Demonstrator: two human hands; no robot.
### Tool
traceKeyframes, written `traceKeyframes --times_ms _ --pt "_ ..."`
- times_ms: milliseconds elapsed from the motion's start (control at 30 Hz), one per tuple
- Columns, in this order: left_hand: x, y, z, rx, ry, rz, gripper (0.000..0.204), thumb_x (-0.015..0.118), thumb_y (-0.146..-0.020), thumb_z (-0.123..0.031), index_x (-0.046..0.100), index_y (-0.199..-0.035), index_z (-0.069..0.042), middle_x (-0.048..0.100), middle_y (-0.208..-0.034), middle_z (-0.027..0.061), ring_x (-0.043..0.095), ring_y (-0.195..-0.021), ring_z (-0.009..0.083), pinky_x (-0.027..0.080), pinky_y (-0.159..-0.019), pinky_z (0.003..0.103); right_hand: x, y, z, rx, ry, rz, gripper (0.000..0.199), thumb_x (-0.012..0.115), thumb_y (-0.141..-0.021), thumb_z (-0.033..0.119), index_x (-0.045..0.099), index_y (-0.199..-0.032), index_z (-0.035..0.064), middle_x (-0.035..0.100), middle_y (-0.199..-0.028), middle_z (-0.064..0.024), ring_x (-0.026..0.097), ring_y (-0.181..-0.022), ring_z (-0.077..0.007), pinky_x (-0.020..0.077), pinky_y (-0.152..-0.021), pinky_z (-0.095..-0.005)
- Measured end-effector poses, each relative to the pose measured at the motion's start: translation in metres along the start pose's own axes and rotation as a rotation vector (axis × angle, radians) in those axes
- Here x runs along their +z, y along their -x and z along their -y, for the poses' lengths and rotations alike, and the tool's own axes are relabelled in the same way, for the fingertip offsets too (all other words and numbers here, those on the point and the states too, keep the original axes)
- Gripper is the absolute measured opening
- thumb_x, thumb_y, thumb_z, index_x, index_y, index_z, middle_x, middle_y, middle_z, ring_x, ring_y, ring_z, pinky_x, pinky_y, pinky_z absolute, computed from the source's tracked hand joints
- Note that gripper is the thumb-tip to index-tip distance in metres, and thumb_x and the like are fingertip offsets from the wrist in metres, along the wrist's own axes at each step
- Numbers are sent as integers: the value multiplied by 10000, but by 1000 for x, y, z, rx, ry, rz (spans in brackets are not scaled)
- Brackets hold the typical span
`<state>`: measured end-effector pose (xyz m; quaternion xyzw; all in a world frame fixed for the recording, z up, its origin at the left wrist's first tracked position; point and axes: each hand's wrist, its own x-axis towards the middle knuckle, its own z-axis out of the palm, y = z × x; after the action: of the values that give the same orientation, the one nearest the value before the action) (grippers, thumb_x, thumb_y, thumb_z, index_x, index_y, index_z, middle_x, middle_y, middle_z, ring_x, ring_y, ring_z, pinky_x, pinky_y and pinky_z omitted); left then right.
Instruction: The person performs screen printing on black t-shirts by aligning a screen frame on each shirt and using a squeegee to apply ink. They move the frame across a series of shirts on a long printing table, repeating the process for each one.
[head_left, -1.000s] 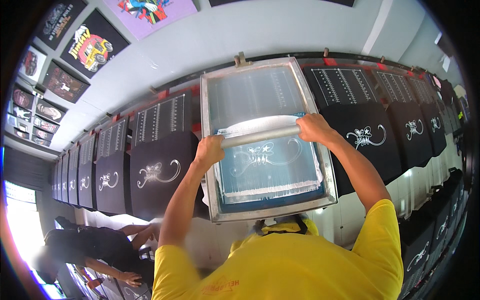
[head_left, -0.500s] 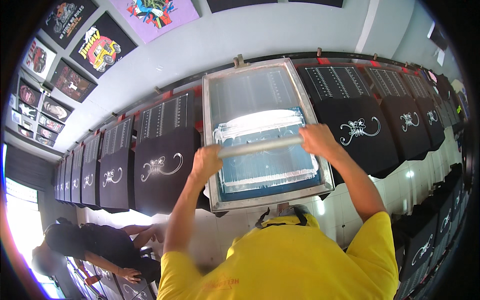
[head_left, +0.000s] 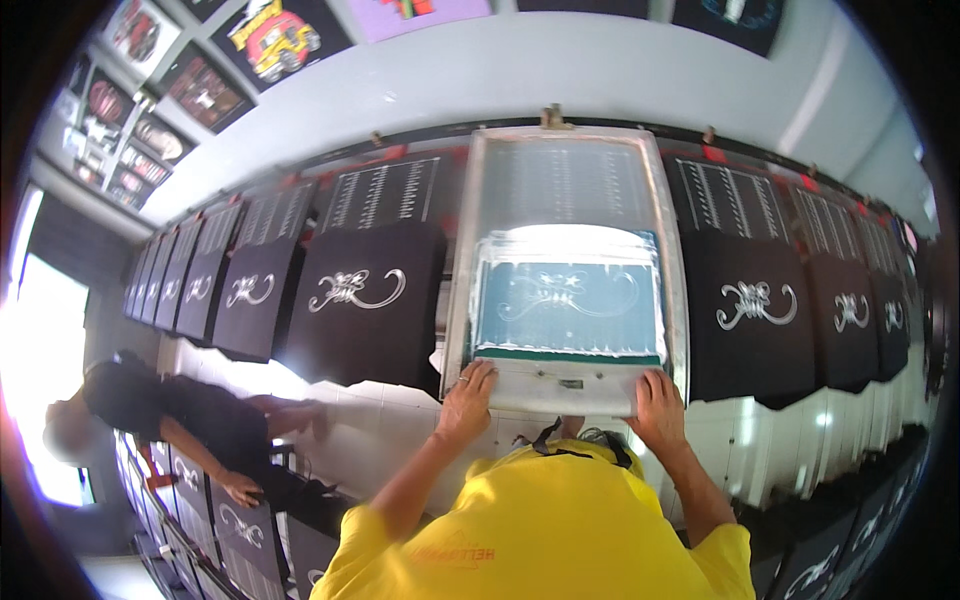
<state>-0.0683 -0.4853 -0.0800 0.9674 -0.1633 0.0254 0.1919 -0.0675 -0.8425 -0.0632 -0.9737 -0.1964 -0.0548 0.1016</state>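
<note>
A metal-framed printing screen [head_left: 672, 250] lies over a station at the middle of the long row. White ink [head_left: 570, 241] forms a thick band across its far part, and a swirling design shows through the blue mesh [head_left: 560, 325]. At its near end sits a wide pale squeegee [head_left: 540, 385] with a green blade edge, tilted so its flat face shows. My left hand [head_left: 467, 398] is closed over the squeegee's left end. My right hand [head_left: 657, 408] is closed over the right end. Whether my fingers also touch the frame, I cannot tell.
Black shirts [head_left: 365, 305] printed with the white design lie on boards to the left, others [head_left: 755, 310] to the right. A co-worker in black [head_left: 190, 410] bends over a second row at lower left. Pictures [head_left: 275, 45] hang on the grey wall.
My hands and the squeegee have moved from the mesh's middle to the screen's near end, and the squeegee has tilted. My view has shifted left.
</note>
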Motion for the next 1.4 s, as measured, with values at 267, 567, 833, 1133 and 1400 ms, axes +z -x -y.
traceKeyframes --times_ms 267,567,833,1133,1400 --pt "-8 9 -10 -16 -12 117 610 607 -742 -8 452 -1332 -1 391 -1410 159 297 -1382 333 319 -1135 428 -3 9 -2 30 -147 55 694 794 -680 325 538 -1208 -46 477 -1318 -203 434 -1253 -383 367 -1049 -483" --pt "21 -10 46 -429 165 -467 395 583 -897 -171 537 -1237 24 556 -1232 215 537 -1139 390 441 -977 420 18 -3 -76 330 -224 -406 295 522 -942 122 562 -1202 -12 557 -1266 -209 529 -1167 -399 427 -985 -460" --pt "42 -14 61 -693 269 -540 209 564 -879 -134 691 -959 12 652 -945 217 628 -882 393 502 -788 431 43 -3 -97 568 -503 -283 272 478 -954 88 548 -1188 -33 611 -1148 -242 597 -1040 -399 457 -900 -432" --pt "38 -28 84 -689 258 -425 308 560 -913 -240 634 -775 24 578 -692 259 596 -689 446 444 -577 467 64 -25 -99 676 -488 -399 264 483 -927 94 563 -1144 -34 620 -1060 -262 602 -998 -430 464 -863 -441" --pt "42 -32 103 -737 389 -391 272 568 -843 -216 684 -905 21 627 -747 250 649 -715 396 479 -650 429 72 -32 -108 724 -528 -454 263 489 -900 100 594 -1086 -54 652 -964 -260 637 -907 -415 490 -800 -435"
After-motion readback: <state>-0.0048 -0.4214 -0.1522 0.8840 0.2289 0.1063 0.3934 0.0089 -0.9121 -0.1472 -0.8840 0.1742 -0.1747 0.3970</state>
